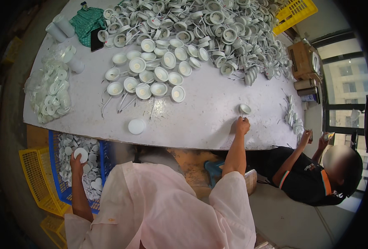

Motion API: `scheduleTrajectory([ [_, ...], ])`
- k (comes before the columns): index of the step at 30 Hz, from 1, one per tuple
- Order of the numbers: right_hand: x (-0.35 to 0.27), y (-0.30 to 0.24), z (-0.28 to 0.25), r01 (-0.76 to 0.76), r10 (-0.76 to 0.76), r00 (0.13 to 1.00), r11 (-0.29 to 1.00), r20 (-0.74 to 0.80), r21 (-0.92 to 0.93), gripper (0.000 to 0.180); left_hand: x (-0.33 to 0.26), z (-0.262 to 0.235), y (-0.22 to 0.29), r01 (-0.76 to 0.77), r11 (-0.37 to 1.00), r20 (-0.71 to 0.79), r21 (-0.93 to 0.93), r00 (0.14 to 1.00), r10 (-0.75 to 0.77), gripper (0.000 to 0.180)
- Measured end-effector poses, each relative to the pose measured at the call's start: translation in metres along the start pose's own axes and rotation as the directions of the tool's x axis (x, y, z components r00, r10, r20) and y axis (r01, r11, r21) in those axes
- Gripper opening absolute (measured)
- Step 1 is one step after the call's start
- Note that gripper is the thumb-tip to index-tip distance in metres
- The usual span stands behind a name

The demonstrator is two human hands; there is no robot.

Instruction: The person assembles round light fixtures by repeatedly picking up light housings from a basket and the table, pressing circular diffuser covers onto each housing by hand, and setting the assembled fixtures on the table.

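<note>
My left hand (pixel 76 164) is closed on a round white disc-shaped cover (pixel 81 154), held above the blue crate (pixel 54 170) of loose white pieces. At the table's right side, my right hand (pixel 243 125) pinches a small white cup-shaped lamp housing (pixel 245 109) by its lower end, close to the tabletop (pixel 209 112). Another round white piece (pixel 136 126) lies by the near edge. Beyond it stands a group of open white lamp housings (pixel 143 91), with wires trailing from several.
A large heap of wired housings (pixel 217 37) covers the far side. On the left are a clear bag of white rings (pixel 51 93), white rolls (pixel 56 31), green cloth (pixel 87 25) and a phone (pixel 96 39). A co-worker (pixel 312 174) sits at right near more wired pieces (pixel 293 116).
</note>
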State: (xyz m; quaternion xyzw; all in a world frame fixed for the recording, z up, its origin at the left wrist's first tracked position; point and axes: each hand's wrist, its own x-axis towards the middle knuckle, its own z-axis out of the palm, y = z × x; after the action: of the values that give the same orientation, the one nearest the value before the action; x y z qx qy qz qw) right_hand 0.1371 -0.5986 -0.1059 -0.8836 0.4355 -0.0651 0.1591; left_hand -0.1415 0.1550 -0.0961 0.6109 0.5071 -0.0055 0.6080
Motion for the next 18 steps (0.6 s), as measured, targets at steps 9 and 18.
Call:
scheduleTrajectory([
  [9, -0.059, -0.023, 0.033, 0.247, -0.275, 0.958, 0.66, -0.078, 0.709, 0.027, 0.016, -0.096, -0.077, 0.183, 0.981, -0.223, 0.067, 0.961, -0.164, 0.055],
  [18, -0.222, -0.135, -0.039, 0.338, -0.576, 0.815, 0.562, 0.063, 0.755, 0.011, 0.041, -0.157, -0.105, 0.3, 0.954, -0.279, 0.028, 0.918, -0.281, 0.057],
])
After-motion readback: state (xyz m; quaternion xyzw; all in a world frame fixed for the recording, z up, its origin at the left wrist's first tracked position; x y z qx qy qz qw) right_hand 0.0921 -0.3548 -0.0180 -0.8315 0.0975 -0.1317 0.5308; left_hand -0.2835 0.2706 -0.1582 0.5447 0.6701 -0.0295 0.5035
